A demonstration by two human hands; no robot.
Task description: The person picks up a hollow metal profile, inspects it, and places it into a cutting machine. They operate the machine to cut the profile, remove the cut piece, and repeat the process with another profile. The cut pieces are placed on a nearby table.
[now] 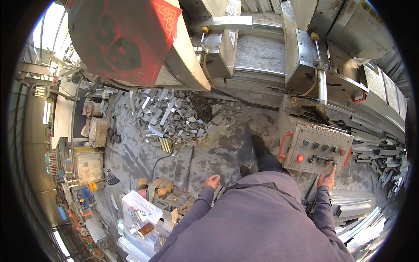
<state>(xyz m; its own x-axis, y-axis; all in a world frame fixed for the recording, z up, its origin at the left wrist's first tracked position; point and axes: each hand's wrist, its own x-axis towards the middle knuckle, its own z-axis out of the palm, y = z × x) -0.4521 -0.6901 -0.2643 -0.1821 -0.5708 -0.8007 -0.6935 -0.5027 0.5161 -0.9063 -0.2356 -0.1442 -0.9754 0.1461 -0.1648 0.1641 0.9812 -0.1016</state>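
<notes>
My right hand (326, 179) is at the lower right corner of a grey control box (321, 146). Its index finger reaches out onto a button there, with the other fingers curled under. Rows of knobs and buttons cover the box's face, among them a lit red lamp (300, 158). An orange-red handle (284, 146) is fixed to each side. My left hand (212, 181) hangs beside my body above the floor, fingers loosely curled, with nothing visible in it.
Ahead stands a large saw-like machine with clamping cylinders (322, 83) and a rounded cover (118, 43) bearing red cloth. Metal offcuts (170, 115) litter the floor. Long metal profiles (379, 157) are stacked at right. Lower left are a white box (142, 205) and a brown spool (146, 230).
</notes>
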